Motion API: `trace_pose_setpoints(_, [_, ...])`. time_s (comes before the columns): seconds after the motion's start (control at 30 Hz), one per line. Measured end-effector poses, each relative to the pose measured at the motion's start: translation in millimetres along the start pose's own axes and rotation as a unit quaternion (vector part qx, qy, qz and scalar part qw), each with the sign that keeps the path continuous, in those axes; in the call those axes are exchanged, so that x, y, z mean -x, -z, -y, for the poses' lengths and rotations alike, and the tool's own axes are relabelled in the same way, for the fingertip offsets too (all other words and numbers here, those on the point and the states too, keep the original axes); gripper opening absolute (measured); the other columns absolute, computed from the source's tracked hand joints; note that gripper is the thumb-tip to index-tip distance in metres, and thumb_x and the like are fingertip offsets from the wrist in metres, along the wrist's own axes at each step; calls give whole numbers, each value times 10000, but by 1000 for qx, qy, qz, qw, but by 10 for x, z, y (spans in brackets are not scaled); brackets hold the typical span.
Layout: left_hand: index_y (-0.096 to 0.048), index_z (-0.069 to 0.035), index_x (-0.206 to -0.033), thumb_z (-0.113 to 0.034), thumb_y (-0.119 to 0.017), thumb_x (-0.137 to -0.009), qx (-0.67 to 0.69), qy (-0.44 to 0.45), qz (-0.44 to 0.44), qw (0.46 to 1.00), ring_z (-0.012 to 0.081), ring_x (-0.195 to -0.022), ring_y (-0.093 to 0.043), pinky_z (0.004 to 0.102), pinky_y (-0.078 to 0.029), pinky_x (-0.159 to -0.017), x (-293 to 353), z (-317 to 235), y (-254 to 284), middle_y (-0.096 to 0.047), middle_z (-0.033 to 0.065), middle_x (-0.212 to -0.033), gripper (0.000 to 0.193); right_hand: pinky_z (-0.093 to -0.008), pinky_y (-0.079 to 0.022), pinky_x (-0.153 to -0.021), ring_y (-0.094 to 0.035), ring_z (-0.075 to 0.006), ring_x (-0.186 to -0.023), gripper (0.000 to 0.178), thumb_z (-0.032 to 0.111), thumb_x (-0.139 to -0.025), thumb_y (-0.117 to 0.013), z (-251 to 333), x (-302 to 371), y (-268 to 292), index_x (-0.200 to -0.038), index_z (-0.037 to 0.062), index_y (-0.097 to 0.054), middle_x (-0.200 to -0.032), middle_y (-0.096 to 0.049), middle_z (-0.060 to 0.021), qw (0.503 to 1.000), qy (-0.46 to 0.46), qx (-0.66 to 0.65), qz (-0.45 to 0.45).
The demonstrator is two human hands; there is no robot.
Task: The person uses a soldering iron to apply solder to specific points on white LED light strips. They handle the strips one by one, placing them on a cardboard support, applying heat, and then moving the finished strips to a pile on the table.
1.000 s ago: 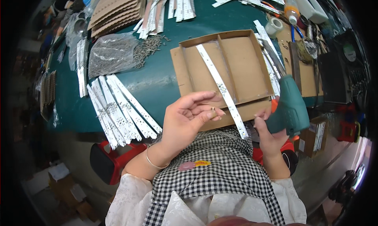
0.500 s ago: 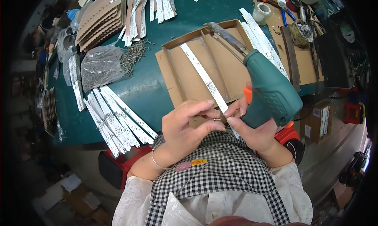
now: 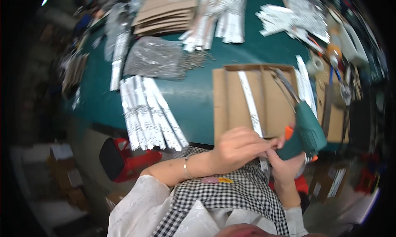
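My right hand [image 3: 288,166] is closed around the handle of a green soldering gun [image 3: 308,127] with an orange trigger. Its long metal tip points up and away over a shallow cardboard tray [image 3: 220,101]. A narrow white circuit-board strip [image 3: 250,103] slants over the tray, its near end running down between my hands. My right thumb and a finger pinch that strip. My left hand [image 3: 237,149] is closed, fingertips brought together at the strip beside the right thumb. Whatever the left fingertips hold is hidden and blurred.
Several white strips [image 3: 144,113] lie fanned at the table's left front. Behind them are a clear bag [image 3: 152,57] of small metal parts and a loose heap [image 3: 194,60]. Brown cardboard sheets [image 3: 167,12] and more strips [image 3: 231,20] stand farther back. Tools and bottles crowd the right.
The view has swung left, so the table shifts right and down. My left hand has moved in to the strip; a small metal piece seen between its fingers before is now hidden.
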State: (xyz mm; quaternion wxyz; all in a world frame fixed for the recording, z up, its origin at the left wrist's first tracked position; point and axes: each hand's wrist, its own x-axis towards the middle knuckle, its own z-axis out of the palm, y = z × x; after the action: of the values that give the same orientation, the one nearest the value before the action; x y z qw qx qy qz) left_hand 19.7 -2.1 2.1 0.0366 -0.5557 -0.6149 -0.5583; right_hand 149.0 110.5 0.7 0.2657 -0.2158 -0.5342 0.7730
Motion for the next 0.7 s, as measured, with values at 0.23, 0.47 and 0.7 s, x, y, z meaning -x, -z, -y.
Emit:
trace_pose_setpoints(0.23, [-717,-27,-913,-83,-780,-723,65,145,56,986,231,-664,-664,314,-518,-597,101,-25,77,-688,107,-768,208,-312,-518,-762,-580,-178,-785,721,-188,-733,-624,-115,-13,8,-1369,-20,-328,-879,-448,-61,982,106,159,8])
trace_pose_setpoints(0.47, [-741,-12,-848,-54,-763,-735,139,305,105,936,187,-650,-692,273,-540,-580,-5,-22,171,-713,115,-768,122,-262,-474,-707,-563,-129,-778,224,-88,-845,-608,-178,11,90,-995,15,-476,-866,-568,-65,968,44,239,61])
trace_pose_setpoints(0.7, [-737,-51,-775,-21,-762,-680,-6,253,89,963,195,-698,-692,296,-542,-656,-2,181,168,-720,75,-763,103,-304,-507,-802,-597,-176,-846,420,-158,-817,-605,-175,-42,267,-1171,0,-442,-908,-570,-90,968,72,226,85])
